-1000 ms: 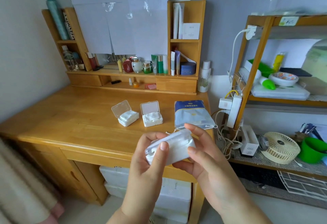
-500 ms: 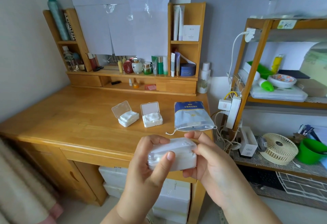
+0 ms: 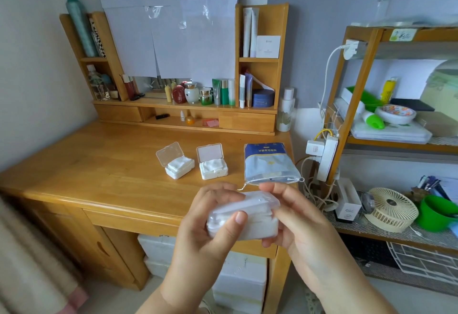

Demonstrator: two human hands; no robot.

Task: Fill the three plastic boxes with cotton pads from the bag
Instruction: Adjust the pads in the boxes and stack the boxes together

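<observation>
box (image 3: 244, 219) lid pressed nearly closed, hands lower

1. A clear plastic box (image 3: 247, 217) packed with white cotton pads is held in the air in front of the table (image 3: 99, 165); its lid seems nearly closed.
2. Two more boxes, the left (image 3: 179, 166) and the middle (image 3: 213, 167), sit on the table, lids upright, full of pads.
3. The blue bag (image 3: 269, 162) lies flat just right of them, mouth toward the viewer.
</observation>
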